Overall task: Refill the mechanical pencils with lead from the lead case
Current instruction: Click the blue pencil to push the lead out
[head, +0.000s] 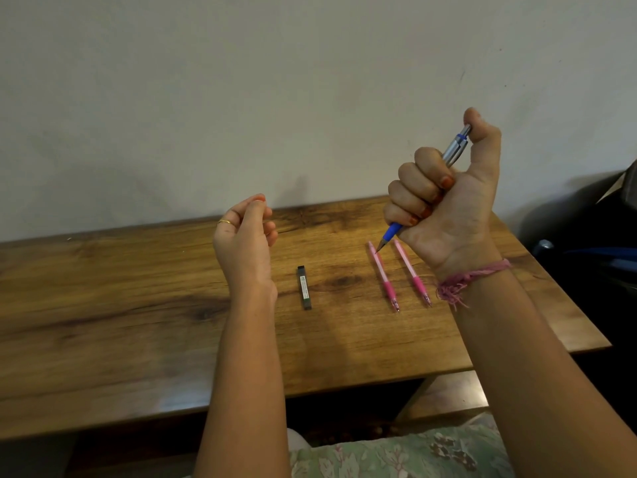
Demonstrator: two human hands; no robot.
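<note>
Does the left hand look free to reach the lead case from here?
Probably yes: the left hand hovers just beside the lead case, which lies alone on the table with nothing between them.

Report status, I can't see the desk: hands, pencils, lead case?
Right hand grips blue pencil, thumb on cap. Left hand raised, fingertips pinched. Lead case, two pink pencils on table. Nothing obstructing.

A wooden desk [138,322] with dark knots in its grain stands against the wall. On it lies a slim dark lead case [304,287], lengthwise front to back. Well to its right, two pink mechanical pencils [383,276] [412,272] lie side by side, near each other but apart, tips pointing toward the front edge.
</note>
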